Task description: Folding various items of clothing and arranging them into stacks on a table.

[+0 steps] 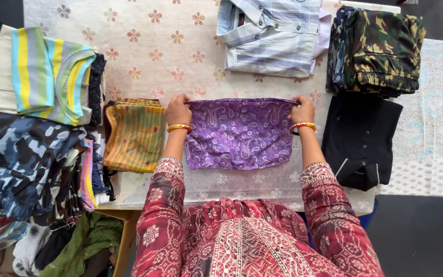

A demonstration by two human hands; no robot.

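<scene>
The left hand (177,109) and right hand (303,110) each pinch a far corner of a folded purple paisley cloth (239,134), which lies flat in the middle of the tabletop (155,46) on its flower-patterned cover. Just left of it sits a folded orange striped cloth (135,134); farther left are a striped T-shirt (47,74) on a cream garment and a blue camouflage pile (19,159). Beyond the purple cloth lies a folded checked shirt (273,36), with camouflage trousers (380,48) and a black garment (360,138) to the right. Below the tabletop's left edge, an open box (121,241) holds loose crumpled clothes, a green one (85,243) on top.
</scene>
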